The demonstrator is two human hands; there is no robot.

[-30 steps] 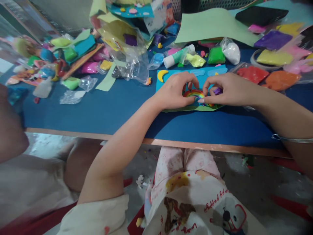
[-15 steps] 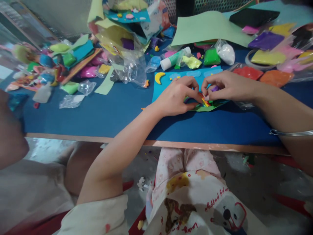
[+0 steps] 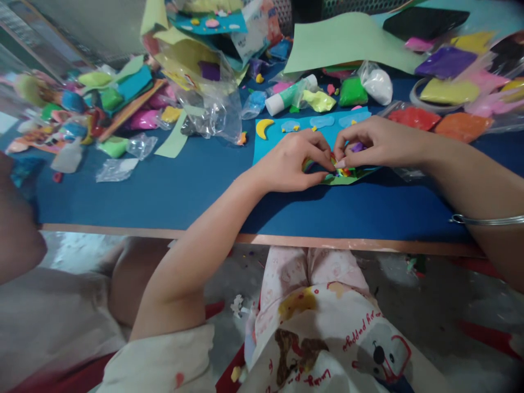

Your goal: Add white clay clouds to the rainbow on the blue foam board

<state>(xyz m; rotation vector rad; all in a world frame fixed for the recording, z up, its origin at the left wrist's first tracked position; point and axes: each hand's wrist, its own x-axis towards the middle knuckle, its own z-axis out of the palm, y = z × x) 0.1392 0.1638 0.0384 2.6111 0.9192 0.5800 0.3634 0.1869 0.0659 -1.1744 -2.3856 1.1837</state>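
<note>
On a blue card [image 3: 270, 150] in front of me is a picture made of modelling clay. It has a yellow crescent moon [image 3: 264, 129], pale blue clouds [image 3: 321, 121] with small yellow bits, and a green strip [image 3: 338, 180] along the near edge. My left hand [image 3: 292, 162] rests over the card, fingers curled and tips bent down by a rainbow-striped clay shape [image 3: 310, 162]. Opposite it, my right hand [image 3: 370, 143] pinches with thumb and forefinger at small multicoloured clay pieces [image 3: 346, 171]. A purple clay bit [image 3: 358, 147] shows under that hand. The fingertips partly hide the clay.
Behind the card are a glue stick [image 3: 290, 96], bagged green clay [image 3: 354, 91], bagged white clay [image 3: 376, 83] and a light green sheet [image 3: 339, 43]. Red clay [image 3: 413, 116] lies right. Bags and scraps crowd the left. Another person's arm [image 3: 18, 218] is at the left edge.
Both hands stay over the card's near edge, and their fingertips have come slightly closer together. The whole view has shifted slightly.
</note>
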